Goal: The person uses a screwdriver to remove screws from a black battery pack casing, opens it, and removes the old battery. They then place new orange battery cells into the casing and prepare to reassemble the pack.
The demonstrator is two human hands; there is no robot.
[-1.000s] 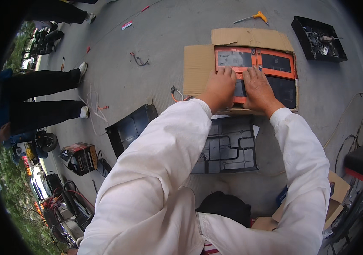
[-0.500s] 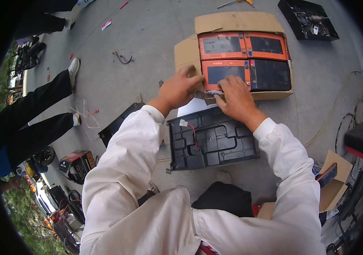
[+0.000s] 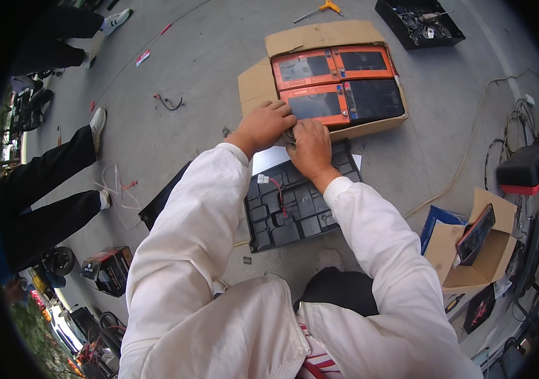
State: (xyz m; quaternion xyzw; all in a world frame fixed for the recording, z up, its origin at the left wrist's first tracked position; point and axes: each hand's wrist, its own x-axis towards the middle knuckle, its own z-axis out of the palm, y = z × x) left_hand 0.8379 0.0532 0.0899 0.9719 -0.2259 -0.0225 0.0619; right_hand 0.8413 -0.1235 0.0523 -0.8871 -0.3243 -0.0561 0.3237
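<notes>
An opened cardboard box (image 3: 320, 38) lies in front of me, packed with three orange-topped batteries (image 3: 312, 105) and one black-topped battery (image 3: 375, 100). At its near left corner my left hand (image 3: 264, 126) and my right hand (image 3: 311, 149) meet, fingers closed. Between them they grip a crumpled brown cardboard flap (image 3: 289, 135), mostly hidden by the fingers. Just below my hands is a black ribbed plastic battery case (image 3: 307, 228), with a white connector (image 3: 263, 179) on a red wire lying across it.
A T-handled tool (image 3: 329, 7) and a black parts tray (image 3: 418, 28) lie beyond the box. To the right are a small open carton (image 3: 497, 234) and a pale cable (image 3: 465, 170). Another person's legs (image 3: 61, 155) stretch in at left, near a boxed item (image 3: 108, 268).
My hands have come closer together, and the flap is now more covered by my fingers. The whole scene has shifted left and slightly up in the view.
</notes>
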